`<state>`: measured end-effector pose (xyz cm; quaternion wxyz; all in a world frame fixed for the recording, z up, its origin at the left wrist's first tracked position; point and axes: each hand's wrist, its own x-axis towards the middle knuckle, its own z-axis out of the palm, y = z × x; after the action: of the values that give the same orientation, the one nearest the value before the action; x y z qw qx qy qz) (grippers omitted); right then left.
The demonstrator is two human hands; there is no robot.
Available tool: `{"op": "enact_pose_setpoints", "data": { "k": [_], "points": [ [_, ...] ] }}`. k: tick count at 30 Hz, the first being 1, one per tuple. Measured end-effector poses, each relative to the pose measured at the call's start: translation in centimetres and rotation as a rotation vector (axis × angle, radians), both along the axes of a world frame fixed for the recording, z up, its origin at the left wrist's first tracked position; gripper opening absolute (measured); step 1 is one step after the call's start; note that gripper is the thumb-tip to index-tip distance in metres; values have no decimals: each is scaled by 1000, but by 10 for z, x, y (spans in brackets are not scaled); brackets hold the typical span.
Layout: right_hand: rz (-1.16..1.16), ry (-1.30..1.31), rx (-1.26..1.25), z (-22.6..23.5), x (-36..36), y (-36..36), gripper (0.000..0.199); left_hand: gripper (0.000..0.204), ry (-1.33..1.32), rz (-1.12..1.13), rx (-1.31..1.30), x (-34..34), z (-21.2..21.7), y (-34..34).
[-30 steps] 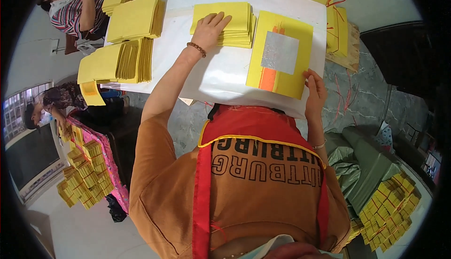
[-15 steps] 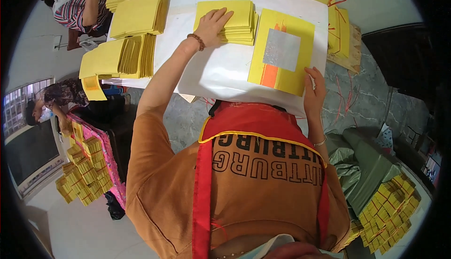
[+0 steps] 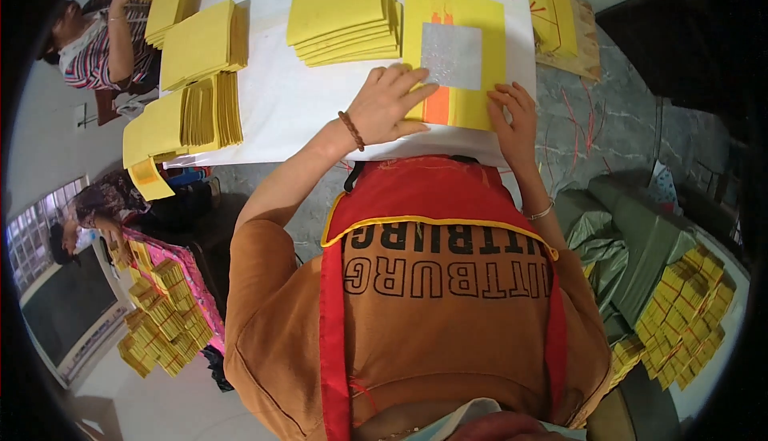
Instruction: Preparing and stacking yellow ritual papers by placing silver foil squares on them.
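A yellow paper sheet (image 3: 492,49) lies on the white table, with a silver-grey square (image 3: 452,55) and an orange strip (image 3: 437,105) on its face. My left hand (image 3: 388,105) reaches over the sheet's lower left edge, fingers apart, the fingertips touching the paper near the orange strip. At the opposite edge, my right hand (image 3: 516,121) rests its slightly bent fingers against the lower right side; no grip shows. Left of the sheet sits a stack of folded yellow paper (image 3: 340,17), fanned at its near side, with no hand on it.
More yellow paper stacks (image 3: 200,45) line the left of the white table (image 3: 272,97). Tied yellow bundles (image 3: 556,17) stand beyond its right edge. Bundles are heaped at lower right (image 3: 688,313) and lower left (image 3: 168,313). Two other people are at the left.
My left hand has left the folded stack and come toward me onto the sheet's left edge. My right hand's fingers have bent in against the right edge. The whole view has shifted a little.
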<state>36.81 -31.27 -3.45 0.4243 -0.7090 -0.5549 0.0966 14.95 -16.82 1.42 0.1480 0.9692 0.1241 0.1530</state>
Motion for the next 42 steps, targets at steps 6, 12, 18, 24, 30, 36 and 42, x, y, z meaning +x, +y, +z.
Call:
{"op": "enact_pose_setpoints", "data": {
  "k": [6, 12, 18, 24, 30, 36, 42],
  "points": [
    [16, 147, -16, -2, 4, 0, 16, 36, 40, -101, -80, 4, -1, -1],
    [3, 450, -89, 4, 5, -1, 27, 19, -3, -80, -329, 6, -4, 6],
    [9, 523, -88, 2, 6, -1, 35, 16, 15, -31, -479, 9, 2, 11],
    [17, 611, -71, 6, 6, -1, 42, 16, 54, 151, -725, 10, -5, 13],
    [59, 599, -68, 3, 10, -1, 45, 17, 80, 199, -875, 11, -12, 19],
    [172, 528, -18, -6, 19, -6, 47, 16, 77, 220, -1076, 12, -16, 23],
    [177, 576, -19, -7, 23, -4, 45, 15, 116, 200, -1107, 14, -14, 28]
  ]
}}
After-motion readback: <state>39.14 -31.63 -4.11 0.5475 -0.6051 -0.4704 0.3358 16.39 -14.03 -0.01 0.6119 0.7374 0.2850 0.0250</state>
